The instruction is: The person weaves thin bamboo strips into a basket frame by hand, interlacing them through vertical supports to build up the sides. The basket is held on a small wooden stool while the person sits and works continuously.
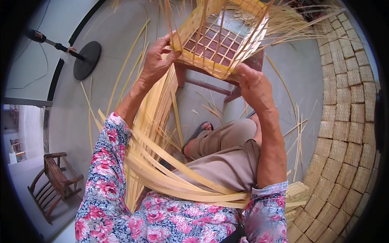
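The upper part of the half-woven bamboo basket (221,38) runs out past the top edge, and its loose upright strips blur into the pale straw-like mass behind it. It is an open square lattice of flat yellow slats, held up in front of the person above a dark red wooden stool (219,79), whose seat it mostly hides. The left hand (156,60) has its grip closed on the basket's left corner, thumb pressed on the rim; the right hand (253,85) clasps the lower right corner, fingers tucked out of sight behind the weave. Long flat bamboo strips (162,162) fan across the lap. Stacked finished woven baskets (344,133) curve along the right.
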The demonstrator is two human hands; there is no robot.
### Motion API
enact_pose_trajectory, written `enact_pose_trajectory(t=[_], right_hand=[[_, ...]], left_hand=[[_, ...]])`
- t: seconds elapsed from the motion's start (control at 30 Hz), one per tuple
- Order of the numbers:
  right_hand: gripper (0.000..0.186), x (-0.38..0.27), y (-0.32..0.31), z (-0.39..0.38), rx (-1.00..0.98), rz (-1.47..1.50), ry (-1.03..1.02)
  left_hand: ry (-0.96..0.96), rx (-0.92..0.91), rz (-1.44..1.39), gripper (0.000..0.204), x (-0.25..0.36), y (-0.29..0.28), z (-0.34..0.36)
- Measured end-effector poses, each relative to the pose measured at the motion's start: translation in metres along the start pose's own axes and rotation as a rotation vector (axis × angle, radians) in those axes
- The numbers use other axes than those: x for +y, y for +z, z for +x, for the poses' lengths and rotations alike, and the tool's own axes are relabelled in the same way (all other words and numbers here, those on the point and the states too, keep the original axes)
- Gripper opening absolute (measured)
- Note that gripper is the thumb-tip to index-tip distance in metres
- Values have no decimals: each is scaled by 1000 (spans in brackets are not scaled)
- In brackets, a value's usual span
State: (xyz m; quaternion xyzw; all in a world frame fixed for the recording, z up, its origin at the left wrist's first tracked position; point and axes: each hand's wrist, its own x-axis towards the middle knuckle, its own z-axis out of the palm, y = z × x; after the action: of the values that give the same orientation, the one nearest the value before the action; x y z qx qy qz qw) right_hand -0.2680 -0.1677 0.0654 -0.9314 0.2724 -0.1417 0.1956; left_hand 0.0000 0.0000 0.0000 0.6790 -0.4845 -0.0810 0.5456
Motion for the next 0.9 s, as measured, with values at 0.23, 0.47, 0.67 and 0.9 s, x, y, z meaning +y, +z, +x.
enact_pose_trajectory(t=[0.23,0.47,0.67,0.9], right_hand=[[14,16,-7,-1,108,-65,106],[7,8,-1,-2,45,-54,124],[6,7,-4,-2,42,-50,135],[9,14,-1,-2,44,29,128]], left_hand=[[-16,146,-33,51,11,51,-4],[56,285,64,54,16,58,-6],[17,201,104,58,18,54,-8],[-48,236,-28,57,14,58,-13]])
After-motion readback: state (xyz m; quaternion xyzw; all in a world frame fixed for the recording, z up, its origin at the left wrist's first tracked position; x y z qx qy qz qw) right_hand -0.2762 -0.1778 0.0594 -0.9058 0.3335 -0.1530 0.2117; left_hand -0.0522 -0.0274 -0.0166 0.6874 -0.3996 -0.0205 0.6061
